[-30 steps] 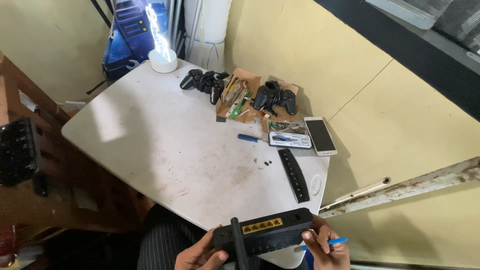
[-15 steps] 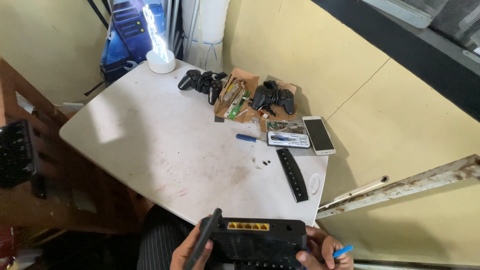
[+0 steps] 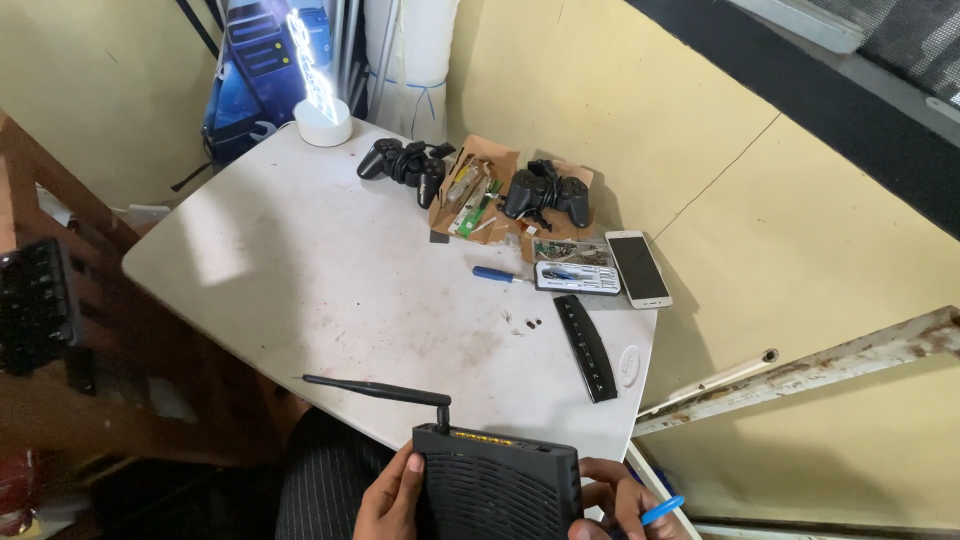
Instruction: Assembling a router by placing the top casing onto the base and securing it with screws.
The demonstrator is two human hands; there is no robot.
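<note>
A black router with a ribbed top and a thin antenna folded out to the left is held at the bottom of the head view, over my lap and just at the table's near edge. My left hand grips its left side. My right hand grips its right side, and a blue pen-like tool sticks out past those fingers. A row of yellow ports shows along the router's far edge.
On the white table lie a black narrow panel, a blue screwdriver, a bit case, a white phone, two black game controllers, cardboard with circuit parts and a white lamp base.
The router has tipped so its ribbed top faces me instead of the port side. Its antenna has swung from upright to flat, pointing left. Both hands sit lower in view.
</note>
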